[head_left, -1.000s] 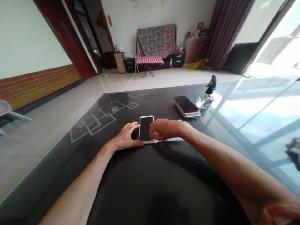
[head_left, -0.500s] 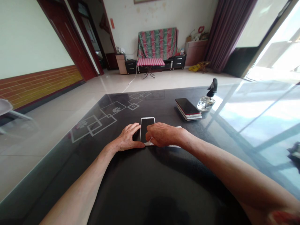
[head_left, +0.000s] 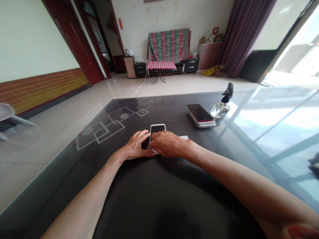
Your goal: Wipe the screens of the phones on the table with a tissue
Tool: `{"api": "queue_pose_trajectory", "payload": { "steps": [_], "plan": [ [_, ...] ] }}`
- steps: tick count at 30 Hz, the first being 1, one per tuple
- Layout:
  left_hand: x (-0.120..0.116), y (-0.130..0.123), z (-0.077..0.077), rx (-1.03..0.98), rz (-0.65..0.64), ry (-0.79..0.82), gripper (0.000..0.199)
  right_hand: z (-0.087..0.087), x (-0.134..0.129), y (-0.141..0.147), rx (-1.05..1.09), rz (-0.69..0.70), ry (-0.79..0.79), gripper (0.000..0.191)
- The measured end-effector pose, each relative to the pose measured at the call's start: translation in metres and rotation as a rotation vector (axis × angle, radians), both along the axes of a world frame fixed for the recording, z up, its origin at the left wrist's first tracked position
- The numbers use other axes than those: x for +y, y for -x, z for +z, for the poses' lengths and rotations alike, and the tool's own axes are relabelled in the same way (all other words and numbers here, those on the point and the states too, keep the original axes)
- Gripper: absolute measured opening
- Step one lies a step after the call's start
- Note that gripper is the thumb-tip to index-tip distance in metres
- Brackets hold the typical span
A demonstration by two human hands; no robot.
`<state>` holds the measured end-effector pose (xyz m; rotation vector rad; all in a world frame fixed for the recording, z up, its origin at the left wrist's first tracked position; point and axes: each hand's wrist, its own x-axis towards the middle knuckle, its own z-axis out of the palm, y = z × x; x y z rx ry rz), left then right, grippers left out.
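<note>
A white-framed smartphone with a dark screen lies flat on the black table, its top end facing away from me. My left hand grips it from the left, fingers at the side edge and thumb at the bottom corner. Over the screen, my right hand is closed with its fingers bunched and pointing down. A trace of white shows under those fingers, but I cannot make out what they hold. Some white sheets, perhaps paper or tissue, stick out behind my right wrist.
On the right, a stack of phones lies with a red-edged black one on top. Beside it stands a clear spray bottle with a black trigger head. The glossy table has a printed square pattern at left.
My right hand has slid left across the phone's screen, showing more of the white sheets behind the wrist. My left hand keeps its grip on the phone.
</note>
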<state>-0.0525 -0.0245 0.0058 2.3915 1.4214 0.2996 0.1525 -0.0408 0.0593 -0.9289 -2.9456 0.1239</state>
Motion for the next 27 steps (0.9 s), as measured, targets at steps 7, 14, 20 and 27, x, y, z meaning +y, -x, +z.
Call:
{"api": "queue_pose_trajectory", "payload": {
  "steps": [7,14,20,27],
  "plan": [
    [0.000,0.000,0.001,0.013,0.006,0.021,0.093,-0.011,0.017,-0.006,0.040,-0.154,-0.034,0.026],
    [-0.001,0.000,0.002,0.005,0.015,0.019,0.093,-0.008,0.015,-0.009,0.049,-0.060,-0.006,0.025],
    [0.000,-0.001,0.002,-0.004,0.011,0.017,0.092,-0.021,0.019,0.002,0.119,-0.165,-0.095,0.028],
    [0.000,0.000,0.001,-0.003,0.011,0.017,0.092,-0.023,0.025,-0.003,0.161,-0.125,-0.026,0.027]
  ]
}}
